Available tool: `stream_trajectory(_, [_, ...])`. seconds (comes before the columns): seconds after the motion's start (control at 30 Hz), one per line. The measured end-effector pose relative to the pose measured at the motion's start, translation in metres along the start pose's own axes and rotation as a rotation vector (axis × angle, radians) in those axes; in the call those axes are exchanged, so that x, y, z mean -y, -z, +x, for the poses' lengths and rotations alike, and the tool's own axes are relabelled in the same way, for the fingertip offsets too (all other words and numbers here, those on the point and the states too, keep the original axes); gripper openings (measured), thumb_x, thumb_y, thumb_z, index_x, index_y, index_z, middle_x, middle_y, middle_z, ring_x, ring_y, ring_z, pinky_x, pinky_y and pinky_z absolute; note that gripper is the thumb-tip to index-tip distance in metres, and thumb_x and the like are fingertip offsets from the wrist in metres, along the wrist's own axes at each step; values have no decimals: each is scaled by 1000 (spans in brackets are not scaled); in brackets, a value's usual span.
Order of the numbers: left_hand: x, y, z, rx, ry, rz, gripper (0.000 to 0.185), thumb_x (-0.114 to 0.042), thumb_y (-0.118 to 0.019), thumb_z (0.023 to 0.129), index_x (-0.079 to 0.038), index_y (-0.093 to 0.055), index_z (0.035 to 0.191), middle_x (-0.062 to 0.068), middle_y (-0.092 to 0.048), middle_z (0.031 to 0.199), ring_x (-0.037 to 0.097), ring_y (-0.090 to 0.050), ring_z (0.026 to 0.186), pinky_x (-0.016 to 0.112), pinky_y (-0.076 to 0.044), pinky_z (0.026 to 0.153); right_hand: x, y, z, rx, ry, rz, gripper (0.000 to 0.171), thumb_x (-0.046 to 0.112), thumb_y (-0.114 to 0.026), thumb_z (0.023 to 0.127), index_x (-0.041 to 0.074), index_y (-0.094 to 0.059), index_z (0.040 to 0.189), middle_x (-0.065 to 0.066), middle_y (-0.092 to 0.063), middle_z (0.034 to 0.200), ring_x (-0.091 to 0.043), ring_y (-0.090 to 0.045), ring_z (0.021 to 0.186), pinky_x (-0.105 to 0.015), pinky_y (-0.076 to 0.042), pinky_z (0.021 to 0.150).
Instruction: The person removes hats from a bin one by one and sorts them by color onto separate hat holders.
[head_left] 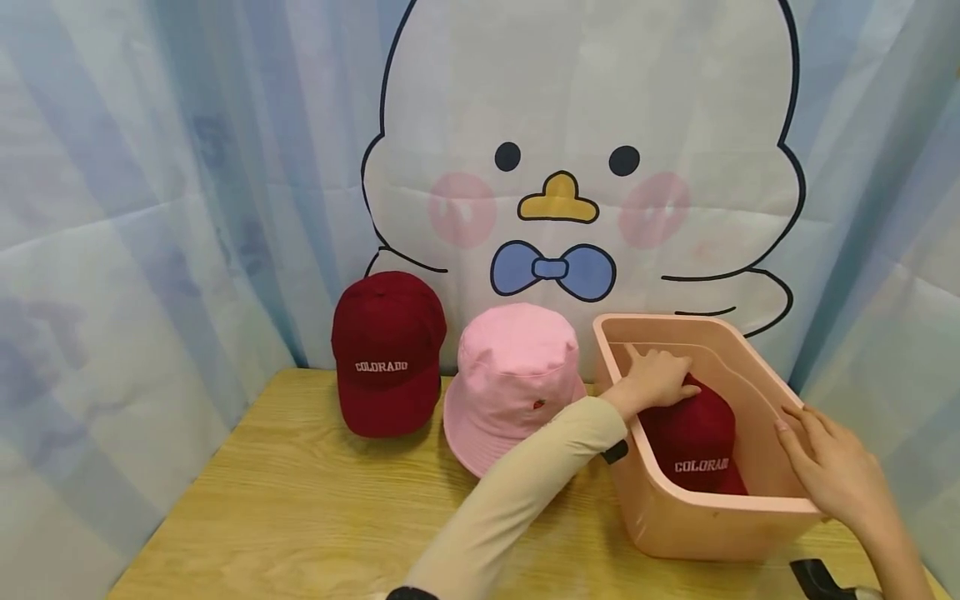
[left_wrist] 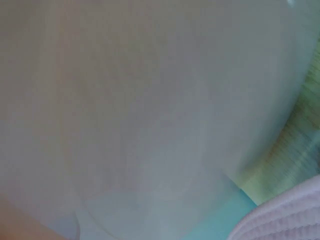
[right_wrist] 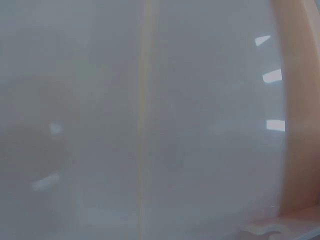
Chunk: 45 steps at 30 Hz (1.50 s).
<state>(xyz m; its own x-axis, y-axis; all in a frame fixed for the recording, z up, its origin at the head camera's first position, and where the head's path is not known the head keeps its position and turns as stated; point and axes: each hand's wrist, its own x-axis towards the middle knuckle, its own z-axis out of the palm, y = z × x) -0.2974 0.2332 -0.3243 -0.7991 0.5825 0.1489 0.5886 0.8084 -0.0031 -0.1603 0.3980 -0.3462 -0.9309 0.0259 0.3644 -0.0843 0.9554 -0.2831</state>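
We see a dark red baseball cap (head_left: 697, 442) lying inside a pink plastic bin (head_left: 697, 521) that stands at the right end of the wooden table (head_left: 300, 500), close to its front edge. The cap is a deep maroon with white block letters reading "COLORADO" across the front panel; its front faces the near wall of the bin, and the near rim hides its lower part.

The left hand (head_left: 658, 377) reaches over the bin's left wall and rests on the crown of the cap at its far side, fingers spread and only gently bent over the cloth. From the head view we cannot tell whether they pinch the fabric or merely press on it. The arm wears a cream sleeve.

The right hand (head_left: 828, 467) sits on the bin's near right corner, fingers laid fairly straight along the rim and over the inner wall, thumb on the outside, so it steadies the bin rather than closing round it.

Toward the back edge of the table, left of the bin, a pink bucket hat (head_left: 513, 383) stands just beside the bin, and a second maroon "COLORADO" cap (head_left: 388, 354) stands beside that, propped against the curtain (head_left: 135, 208) with its cartoon duck print (head_left: 577, 167).

Both wrist views are blurred to pale grey; the right one shows only a pink edge, probably the bin's wall (right_wrist: 300, 100).
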Motion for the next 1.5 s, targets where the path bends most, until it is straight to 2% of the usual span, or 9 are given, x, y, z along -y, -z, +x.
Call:
stream_trajectory(0.13, [-2,1,-1,-11,14,29,35,-54,-45,85,-36,-51,114,-6,-50,121,16,-43,115,49,-26,100,0,0,-1,-10,-2,-5,50,31,-33,96,-8,-40,127,-39,-35,125,-57,-34,104,-67,-25,79])
stream_trajectory(0.23, [-2,2,-2,-36,-4,15,32,-50,-45,87,-36,-50,115,-8,-54,118,15,-47,113,51,-26,99,0,0,0,-18,-5,-11,51,32,-33,96,-8,-40,127,-40,-35,125,-57,-34,104,-67,-25,79])
stream_trajectory(0.43, [2,9,-9,-106,-60,-1,21,-39,-47,90,-33,-54,109,-14,-60,108,9,-54,104,53,-24,100,1,1,0,-12,-12,-12,52,32,-32,96,-8,-39,128,-40,-34,125,-57,-33,105,-67,-25,80])
stream_trajectory(0.7, [4,32,-29,-169,-182,10,23,-35,-40,94,-30,-50,113,-13,-56,113,6,-51,103,50,-24,100,0,0,0,-16,-13,-7,52,32,-32,96,-9,-38,128,-40,-35,124,-57,-33,105,-67,-24,80])
stream_trajectory(0.83, [4,47,-39,-225,-225,75,24,-33,-35,96,-29,-49,115,-10,-54,112,7,-47,107,45,-25,97,-1,0,1,-14,-15,-3,52,32,-32,96,-9,-38,128,-40,-35,124,-57,-33,104,-68,-25,80])
stream_trajectory(0.97, [7,62,-47,-276,-256,159,28,-29,-31,97,-28,-49,119,-9,-50,120,9,-43,116,48,-23,101,0,0,2,-21,-13,-3,52,31,-33,96,-10,-38,127,-40,-37,123,-57,-34,103,-67,-26,79])
stream_trajectory(1.1, [13,73,-51,-374,-285,236,30,-23,-30,98,-26,-49,121,-7,-50,121,10,-44,115,48,-22,103,0,1,2,-22,-15,-7,51,32,-33,96,-10,-39,126,-39,-37,123,-56,-35,102,-67,-26,77])
stream_trajectory(1.27, [22,86,-56,-549,-302,295,27,-24,-32,98,-22,-52,116,-6,-52,112,10,-48,109,43,-27,100,0,2,3,-16,-11,-18,53,32,-33,96,-12,-38,126,-40,-38,121,-56,-36,102,-67,-27,77])
stream_trajectory(1.5, [44,115,-63,-777,-323,251,24,-23,-34,97,-17,-54,109,-4,-52,97,7,-55,94,35,-33,94,0,0,3,-3,-11,-21,53,33,-33,96,-10,-37,128,-39,-38,122,-56,-36,102,-67,-28,78])
